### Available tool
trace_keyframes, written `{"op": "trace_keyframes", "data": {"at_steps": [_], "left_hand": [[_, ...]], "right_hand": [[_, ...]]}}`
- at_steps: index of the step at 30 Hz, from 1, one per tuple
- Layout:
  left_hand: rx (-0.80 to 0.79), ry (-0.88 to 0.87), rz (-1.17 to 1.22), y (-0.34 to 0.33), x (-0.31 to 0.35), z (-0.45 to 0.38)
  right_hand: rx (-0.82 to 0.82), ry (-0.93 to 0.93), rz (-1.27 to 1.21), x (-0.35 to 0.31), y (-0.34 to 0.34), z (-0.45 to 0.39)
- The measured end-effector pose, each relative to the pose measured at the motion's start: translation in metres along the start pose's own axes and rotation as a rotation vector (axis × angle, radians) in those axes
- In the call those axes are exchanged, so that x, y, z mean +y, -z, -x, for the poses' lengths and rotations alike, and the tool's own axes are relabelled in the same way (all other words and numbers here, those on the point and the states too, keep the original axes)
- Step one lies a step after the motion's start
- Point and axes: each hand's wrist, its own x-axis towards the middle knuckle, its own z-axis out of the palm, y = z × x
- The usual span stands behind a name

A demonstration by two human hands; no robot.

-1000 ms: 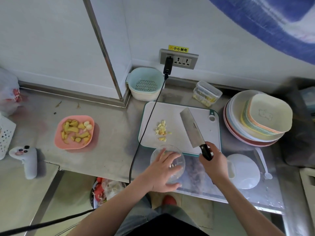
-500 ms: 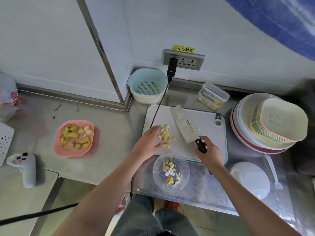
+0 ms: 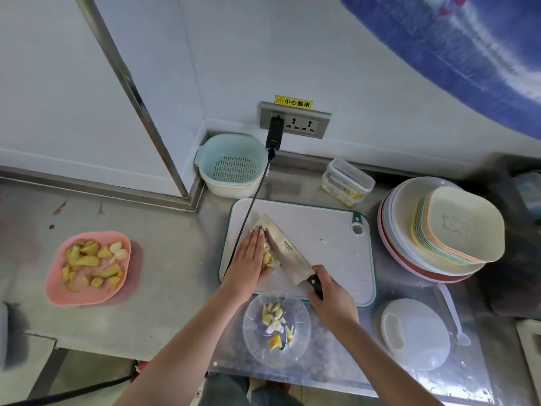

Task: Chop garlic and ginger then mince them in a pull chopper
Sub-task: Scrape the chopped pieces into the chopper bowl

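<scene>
On the white cutting board [image 3: 328,230], my left hand [image 3: 248,259] lies flat with straight fingers against a small pile of chopped garlic and ginger [image 3: 270,257]. My right hand [image 3: 332,300] grips the black handle of a cleaver [image 3: 284,250], whose blade lies tilted against the pile's other side. The clear chopper bowl [image 3: 251,341] stands just in front of the board with a few pieces inside. Its white lid [image 3: 415,332] lies to the right. A pink dish [image 3: 55,288] at the left holds ginger slices and garlic cloves.
A black cable [image 3: 248,206] runs from the wall socket across the board's left edge. A mint colander [image 3: 231,165] and a clear lidded box [image 3: 347,181] stand behind the board. Stacked plates and bowls [image 3: 439,235] sit at the right, a white spoon [image 3: 452,315] beside the lid.
My left hand left the chopper bowl and moved onto the board, flat against the pile. The cleaver swung down to the pile's other side.
</scene>
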Motion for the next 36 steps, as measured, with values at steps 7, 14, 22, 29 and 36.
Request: {"op": "trace_keyframes", "data": {"at_steps": [7,14,22,29,36], "left_hand": [[0.092,0.054,0.029,-0.014,0.005,-0.012],[0.154,0.069,0.06,-0.024,0.011,-0.025],[0.154,-0.048,0.099,-0.003,0.008,-0.037],[0.204,-0.137,0.074,0.043,0.034,-0.008],[0.217,-0.093,0.162,0.038,0.082,0.075]], "right_hand": [[0.021,0.022,-0.081,-0.013,-0.019,0.009],[-0.035,-0.008,-0.22,-0.005,-0.015,0.003],[-0.022,-0.018,-0.355,-0.015,-0.002,0.007],[0.014,-0.003,-0.468,-0.023,0.034,0.053],[-0.023,-0.013,-0.47,-0.005,0.027,0.134]]}}
